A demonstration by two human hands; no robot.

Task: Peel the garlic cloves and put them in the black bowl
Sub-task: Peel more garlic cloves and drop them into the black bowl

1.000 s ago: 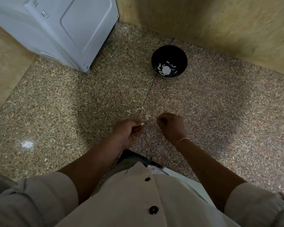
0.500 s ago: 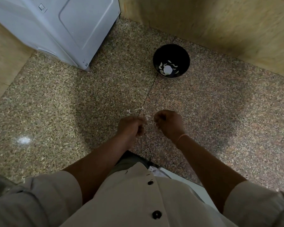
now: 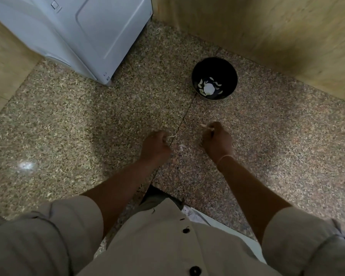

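The black bowl [image 3: 227, 76] stands on the speckled floor ahead of me, slightly right, with several peeled white garlic cloves [image 3: 208, 88] at its bottom. My right hand [image 3: 217, 141] is curled below the bowl and pinches a pale garlic clove [image 3: 206, 126] that sticks out to the left of its fingertips. My left hand [image 3: 155, 146] is a closed fist to the left, with nothing visible inside it. Loose garlic skins [image 3: 181, 148] lie on the floor between my hands, and a thin strand of skin [image 3: 172, 137] lies by my left knuckles.
A white appliance [image 3: 84, 34] stands at the back left. A tan wall [image 3: 267, 28] runs behind and to the right of the bowl. A floor seam [image 3: 187, 112] runs from the bowl towards me. My beige shirt fills the bottom of the view.
My hands have drawn apart. The right hand has moved up and right, towards the bowl, and now shows a pale clove at its fingertips. The left hand has closed.
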